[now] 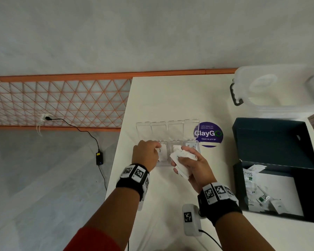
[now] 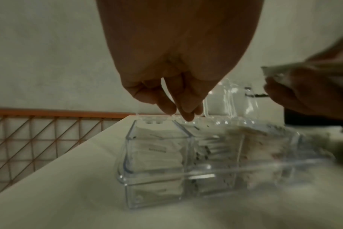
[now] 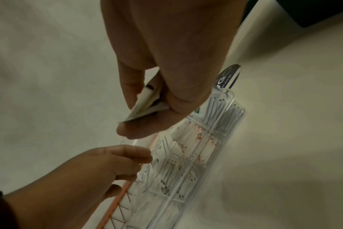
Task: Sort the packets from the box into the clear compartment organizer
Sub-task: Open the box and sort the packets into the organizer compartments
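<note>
The clear compartment organizer (image 1: 178,124) lies on the white table with its lids tipped back, and white packets stand in its compartments (image 2: 157,148). My left hand (image 1: 147,153) hovers over its left end. The fingers (image 2: 186,111) hang loosely curled just above the rim, with no packet showing between them. My right hand (image 1: 188,162) grips a small stack of white packets (image 3: 145,106) above the organizer (image 3: 231,108), between its thumb and fingers. The dark box (image 1: 301,196) sits open at the right with several packets (image 1: 257,194) inside.
A purple round ClayGo sticker (image 1: 209,133) lies right of the organizer. A clear lidded tub (image 1: 279,87) stands at the back right. A white marker device (image 1: 190,220) with a cable lies near my right wrist. The table's left edge (image 1: 120,142) runs close to my left hand.
</note>
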Demonstrator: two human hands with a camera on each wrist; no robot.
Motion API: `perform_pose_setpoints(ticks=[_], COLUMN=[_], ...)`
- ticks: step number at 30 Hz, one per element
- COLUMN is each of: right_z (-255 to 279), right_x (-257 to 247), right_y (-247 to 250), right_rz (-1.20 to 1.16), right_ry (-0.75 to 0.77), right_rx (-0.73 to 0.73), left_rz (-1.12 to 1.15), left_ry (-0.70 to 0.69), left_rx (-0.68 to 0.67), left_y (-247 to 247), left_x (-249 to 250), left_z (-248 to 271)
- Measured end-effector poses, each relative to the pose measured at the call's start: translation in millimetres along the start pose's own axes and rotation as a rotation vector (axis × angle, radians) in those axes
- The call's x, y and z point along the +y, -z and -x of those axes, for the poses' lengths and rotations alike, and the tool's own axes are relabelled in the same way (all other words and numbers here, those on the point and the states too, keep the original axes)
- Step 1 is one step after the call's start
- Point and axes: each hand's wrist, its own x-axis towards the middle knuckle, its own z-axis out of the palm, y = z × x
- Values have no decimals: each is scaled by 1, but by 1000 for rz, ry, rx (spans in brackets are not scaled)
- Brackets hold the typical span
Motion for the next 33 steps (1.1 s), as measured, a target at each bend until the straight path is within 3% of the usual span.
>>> perform_pose_setpoints(ticks=[3, 6, 8, 10, 12, 14, 15, 19, 27, 31, 33], right_z=[-1, 0, 0, 0, 0, 0, 1, 5, 9, 11, 12], right_x=[3, 6, 7, 8, 9, 11, 11, 11, 14, 16, 17], right_y=[-4, -4, -4, -5, -9, -13, -16, -21, -18, -16, -16], right_rz=[13, 25, 20, 30, 33, 27, 24, 29, 16, 69, 81], right_ry=[-9, 1, 11, 17, 21, 23, 22, 25, 29, 36, 43], right_rx=[-9, -8, -11, -2, -1, -13, -18, -58, -50, 10, 24], left_rz=[-230, -246, -85, 295, 594, 622, 618, 742, 912, 855, 829], left_ry=[-99, -82, -35, 41, 99, 109, 108, 138, 98, 67, 74], left_rx=[-116, -186, -93, -11, -117, -252, -258, -145, -110, -304, -289], left_y=[-10, -8, 1, 13, 25, 32, 33, 36, 34, 37, 38], left_x=[5, 6, 8, 10, 16, 20, 19, 19, 20, 17, 15], left_z=[6, 7, 9, 12, 16, 19, 19, 21, 31, 33, 32])
